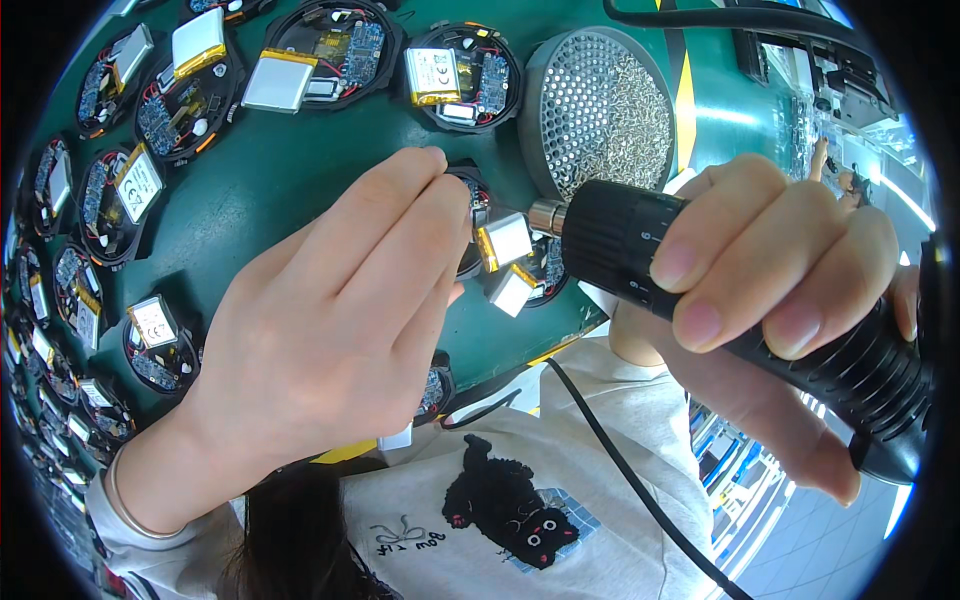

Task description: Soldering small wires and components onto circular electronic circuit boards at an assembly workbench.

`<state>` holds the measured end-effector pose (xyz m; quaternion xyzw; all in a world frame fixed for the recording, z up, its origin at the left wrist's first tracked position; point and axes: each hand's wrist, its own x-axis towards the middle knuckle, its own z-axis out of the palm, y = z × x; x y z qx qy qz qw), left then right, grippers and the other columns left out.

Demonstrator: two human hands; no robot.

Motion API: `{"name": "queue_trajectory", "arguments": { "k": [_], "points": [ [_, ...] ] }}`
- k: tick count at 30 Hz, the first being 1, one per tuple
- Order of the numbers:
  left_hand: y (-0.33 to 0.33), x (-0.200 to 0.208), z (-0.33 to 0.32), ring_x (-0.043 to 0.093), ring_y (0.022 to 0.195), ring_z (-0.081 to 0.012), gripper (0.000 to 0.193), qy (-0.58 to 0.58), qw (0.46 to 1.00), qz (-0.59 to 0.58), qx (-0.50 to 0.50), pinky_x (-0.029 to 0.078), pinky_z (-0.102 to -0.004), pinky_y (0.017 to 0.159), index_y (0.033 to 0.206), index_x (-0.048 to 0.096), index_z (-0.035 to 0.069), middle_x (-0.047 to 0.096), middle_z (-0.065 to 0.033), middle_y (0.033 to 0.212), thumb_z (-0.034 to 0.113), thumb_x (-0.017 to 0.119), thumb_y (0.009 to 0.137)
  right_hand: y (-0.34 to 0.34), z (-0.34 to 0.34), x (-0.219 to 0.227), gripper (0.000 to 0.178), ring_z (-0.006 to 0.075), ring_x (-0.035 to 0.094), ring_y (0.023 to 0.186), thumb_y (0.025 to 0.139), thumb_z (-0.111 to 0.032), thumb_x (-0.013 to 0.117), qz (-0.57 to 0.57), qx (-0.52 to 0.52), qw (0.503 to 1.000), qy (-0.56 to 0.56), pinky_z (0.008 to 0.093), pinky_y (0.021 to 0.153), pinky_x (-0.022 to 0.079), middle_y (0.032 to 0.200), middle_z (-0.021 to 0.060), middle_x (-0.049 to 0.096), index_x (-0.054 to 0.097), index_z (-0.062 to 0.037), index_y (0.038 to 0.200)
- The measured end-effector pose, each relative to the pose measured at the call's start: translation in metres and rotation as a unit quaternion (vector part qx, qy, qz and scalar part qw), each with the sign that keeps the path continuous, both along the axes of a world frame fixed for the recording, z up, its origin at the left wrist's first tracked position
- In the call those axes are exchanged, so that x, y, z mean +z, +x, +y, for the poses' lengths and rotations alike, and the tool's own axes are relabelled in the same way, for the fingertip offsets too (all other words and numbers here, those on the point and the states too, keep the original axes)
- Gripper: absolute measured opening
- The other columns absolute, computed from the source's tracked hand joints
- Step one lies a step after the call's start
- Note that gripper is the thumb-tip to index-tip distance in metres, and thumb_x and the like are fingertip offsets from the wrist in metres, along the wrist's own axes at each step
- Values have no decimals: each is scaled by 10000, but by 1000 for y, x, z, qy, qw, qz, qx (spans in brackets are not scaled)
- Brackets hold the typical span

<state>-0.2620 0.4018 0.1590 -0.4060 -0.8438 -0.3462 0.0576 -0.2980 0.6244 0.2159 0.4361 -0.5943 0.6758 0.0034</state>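
Note:
My right hand (770, 270) is wrapped round a black electric screwdriver (620, 245) with a ribbed grip. The metal nose points left, close to a silver battery (505, 240) with yellow tape. Beside it my left hand (340, 310) has its fingers closed at the edge of a round black housing (468, 185) with a circuit board, and covers much of it. A second round housing (548, 265) lies just behind the screwdriver nose, with another battery (512, 290) next to it. Whether a screw sits on the driver's tip is hidden.
A round grey dish (545, 120) with a perforated plate and many small screws stands beyond the screwdriver. Several open round housings (325, 60) with batteries and boards cover the green table (260, 160) at the back and left. A black cable (630, 470) hangs across my front.

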Motion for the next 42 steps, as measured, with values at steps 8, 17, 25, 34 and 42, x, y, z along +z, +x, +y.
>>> {"name": "queue_trajectory", "arguments": {
  "k": [8,17,25,34,42],
  "points": [
    [0,1,0,587,1070,-344,419,5,1000,-12,-1,519,-380,841,986,634,-110,596,-159,1071,65,739,619,-4,0,4,764,189,585,636,798,-627,655,4,16,1000,20,318,531,506,912,93,535,464,-17,1216],
    [1,-2,3,592,1064,-346,391,36,999,-29,24,533,-368,816,929,635,-106,599,-165,1064,34,721,574,-6,-8,3,783,187,586,640,806,-636,637,-1,43,999,4,318,526,505,921,95,535,450,-13,1241],
    [-2,6,5,568,1083,-340,407,11,1000,-22,6,514,-391,840,958,620,-92,586,-163,1094,28,722,582,-14,-11,-2,799,186,586,644,813,-644,622,18,52,998,-5,318,522,504,928,97,535,437,-10,1263],
    [-4,13,5,564,1111,-354,276,-33,998,-41,15,498,-407,862,992,620,-55,569,-154,1197,-29,616,717,-35,66,15,993,222,628,710,600,-951,454,16,-54,995,80,349,698,502,815,111,623,617,-19,902],
    [-5,2,2,570,1091,-371,393,-12,999,-53,-5,495,-418,870,997,564,-39,536,-184,1250,14,751,655,-44,49,-1,1089,239,623,650,559,-1010,314,105,-37,993,48,334,644,528,711,106,610,605,-18,901]
  ]
}}
